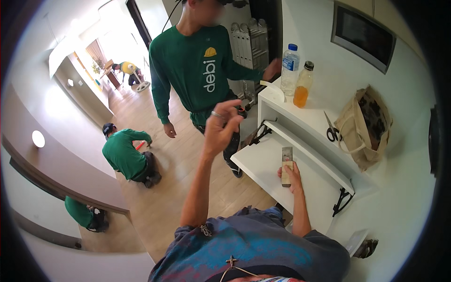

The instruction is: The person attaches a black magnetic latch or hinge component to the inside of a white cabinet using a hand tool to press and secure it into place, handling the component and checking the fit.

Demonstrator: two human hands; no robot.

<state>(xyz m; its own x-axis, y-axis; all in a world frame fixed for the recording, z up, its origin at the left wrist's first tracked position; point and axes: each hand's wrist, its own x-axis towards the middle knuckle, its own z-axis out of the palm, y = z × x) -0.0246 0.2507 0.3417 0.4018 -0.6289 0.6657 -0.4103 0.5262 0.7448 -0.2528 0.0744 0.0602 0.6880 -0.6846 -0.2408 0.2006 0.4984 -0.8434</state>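
My left hand point(221, 129), with a ring on one finger, is raised in front of a co-worker in a green long-sleeved shirt point(195, 70). Its thumb and index finger are apart and nothing is in them. My right hand point(293, 177) is wrapped round a narrow rectangular block point(287, 154), grey at the far end and beige nearer the thumb; its exact kind is unclear. The block is over a lowered white flap point(317, 197), part of a white wall cabinet. Black folding stays point(341, 201) join the flap to the cabinet at both ends.
On the cabinet top are a water bottle point(290, 68), an orange drink bottle point(302, 89), scissors point(332, 131) and a canvas bag point(369, 131). A folded ladder point(251, 51) stands behind the co-worker. Another person point(126, 155) crouches on the wooden floor; a yellow-shirted person point(128, 69) is farther back.
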